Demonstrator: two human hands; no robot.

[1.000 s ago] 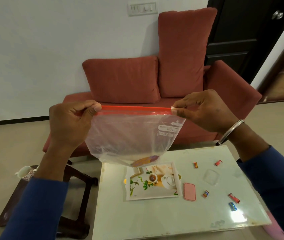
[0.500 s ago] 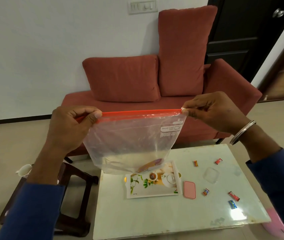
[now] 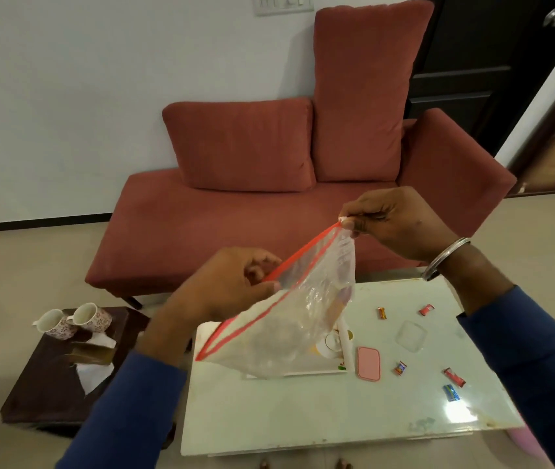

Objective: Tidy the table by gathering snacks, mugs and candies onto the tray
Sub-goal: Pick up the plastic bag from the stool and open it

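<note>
I hold a clear zip bag [image 3: 298, 319] with a red zip strip above the white table [image 3: 303, 411]. My left hand [image 3: 225, 286] pinches the strip near its middle. My right hand [image 3: 394, 221] pinches the bag's upper corner, higher and further right. The bag hangs tilted and hides most of the floral tray [image 3: 345, 353] below it. Several wrapped candies lie on the table's right half, among them an orange one [image 3: 382, 313], a red one [image 3: 426, 309] and a blue one [image 3: 450, 393]. Two floral mugs [image 3: 74, 320] stand on a dark side table [image 3: 49, 377] at left.
A pink lid [image 3: 368, 363] lies right of the tray, and a clear container [image 3: 410, 335] sits beyond it. Torn paper and a brown wrapper [image 3: 91, 355] lie on the side table. A red sofa [image 3: 269, 211] stands behind the table. A dark door [image 3: 492, 62] is at far right.
The bag was held level and stretched at chest height; now both hands have come down, the left hand has slid inward along the strip, and the bag tilts down to the left. The view dipped.
</note>
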